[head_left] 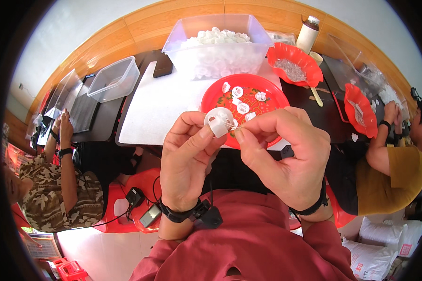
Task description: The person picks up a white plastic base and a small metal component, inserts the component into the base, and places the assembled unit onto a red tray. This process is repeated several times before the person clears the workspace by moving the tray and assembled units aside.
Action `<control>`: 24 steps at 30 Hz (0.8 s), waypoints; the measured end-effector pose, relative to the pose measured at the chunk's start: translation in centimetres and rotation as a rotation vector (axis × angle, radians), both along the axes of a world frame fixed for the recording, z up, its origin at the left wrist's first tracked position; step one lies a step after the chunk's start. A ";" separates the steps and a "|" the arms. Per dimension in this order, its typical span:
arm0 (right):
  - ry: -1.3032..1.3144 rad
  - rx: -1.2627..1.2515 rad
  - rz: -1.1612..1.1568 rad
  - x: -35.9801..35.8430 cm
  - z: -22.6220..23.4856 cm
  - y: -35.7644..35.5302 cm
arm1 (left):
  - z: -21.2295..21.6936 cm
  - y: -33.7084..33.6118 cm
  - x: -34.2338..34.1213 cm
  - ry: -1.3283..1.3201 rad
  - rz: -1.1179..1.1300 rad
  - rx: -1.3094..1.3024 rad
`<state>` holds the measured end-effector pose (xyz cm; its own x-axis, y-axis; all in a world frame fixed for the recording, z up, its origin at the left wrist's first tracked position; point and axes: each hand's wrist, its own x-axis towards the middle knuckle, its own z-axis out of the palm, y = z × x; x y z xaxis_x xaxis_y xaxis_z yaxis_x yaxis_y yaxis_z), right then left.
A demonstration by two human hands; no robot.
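Note:
In front of my chest, my left hand pinches a small round white plastic part between thumb and fingers. My right hand meets it from the right, thumb and forefinger closed on a thin clear strand-like piece that touches the white part. What exactly that piece is, I cannot make out. Just beyond both hands lies a round red tray with several similar white parts, such as this one, scattered on it.
Behind the tray stands a clear bin heaped with white parts. To its right are a red scalloped bowl of clear pieces and a flask. An open clear box stands left. Co-workers sit at left and right.

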<state>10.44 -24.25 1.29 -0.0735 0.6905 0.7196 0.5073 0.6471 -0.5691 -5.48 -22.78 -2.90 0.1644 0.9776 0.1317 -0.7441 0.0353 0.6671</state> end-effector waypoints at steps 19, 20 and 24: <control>0.029 0.002 0.082 1.6 1.1 -2.3 | 1.9 -3.0 1.7 0.165 0.210 0.153; 0.033 0.006 0.090 1.6 1.0 -2.3 | 1.9 -3.2 1.7 0.194 0.214 0.162; 0.077 0.023 0.067 1.9 0.5 -2.3 | 2.3 -3.6 2.5 0.235 0.269 0.130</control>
